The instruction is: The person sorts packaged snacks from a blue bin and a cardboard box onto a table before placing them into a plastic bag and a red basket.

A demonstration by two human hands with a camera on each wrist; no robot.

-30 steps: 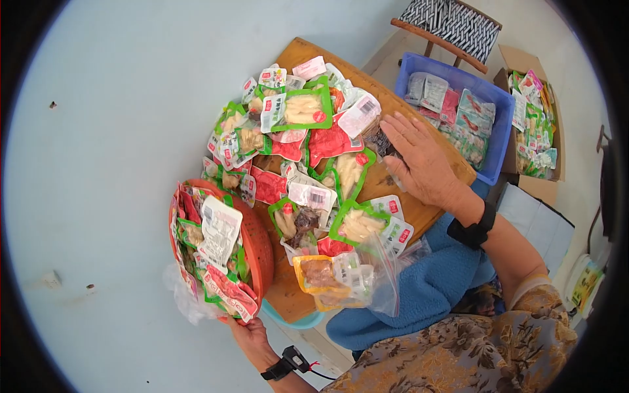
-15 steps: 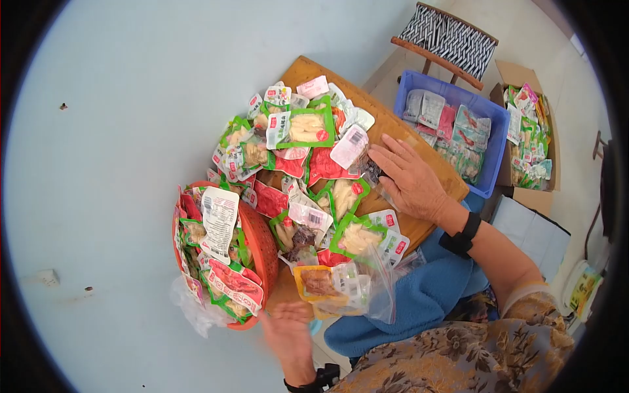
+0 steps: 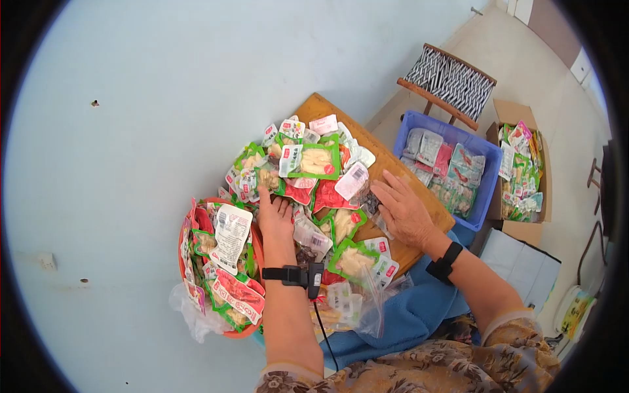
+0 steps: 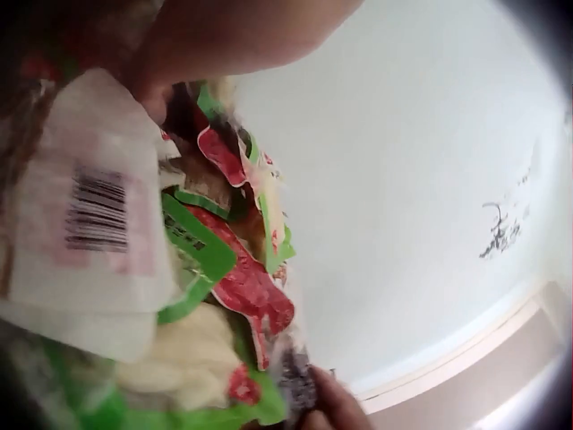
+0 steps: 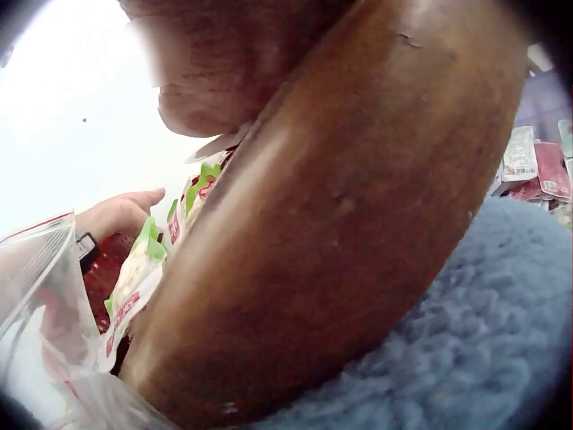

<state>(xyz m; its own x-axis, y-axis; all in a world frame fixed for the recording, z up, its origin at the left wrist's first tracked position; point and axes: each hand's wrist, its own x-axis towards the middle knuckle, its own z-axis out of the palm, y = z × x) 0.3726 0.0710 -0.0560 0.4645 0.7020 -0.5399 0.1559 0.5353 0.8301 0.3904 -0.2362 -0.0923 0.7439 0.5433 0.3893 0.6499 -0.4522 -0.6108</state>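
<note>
My left hand (image 3: pixel 275 219) reaches over the near side of the pile, fingers spread and touching packets beside the red plastic basket (image 3: pixel 258 252). In the head view, its fingertips lie by a green-edged food packet (image 3: pixel 267 178). My right hand (image 3: pixel 407 215) rests at the pile's right side, fingers extended against a clear packet of dark food (image 3: pixel 371 203). A white packet with a barcode (image 3: pixel 352 181) lies just beyond those fingers. Red, white and green vacuum packs cover much of the wooden table (image 3: pixel 391 164). In the left wrist view, a barcoded packet (image 4: pixel 98 210) fills the near left.
The basket is heaped with packets beside the wall (image 3: pixel 131 164). A clear zip bag (image 3: pixel 373 311) lies at the table's near edge, over a blue fleece cloth (image 3: pixel 419 311). At the right are a blue crate (image 3: pixel 483 209), a cardboard box (image 3: pixel 548 196) and a woven stool (image 3: pixel 449 78).
My left hand has left the basket's lower rim and moved up onto the pile. The right hand stays at the pile's right side. The head view has shifted.
</note>
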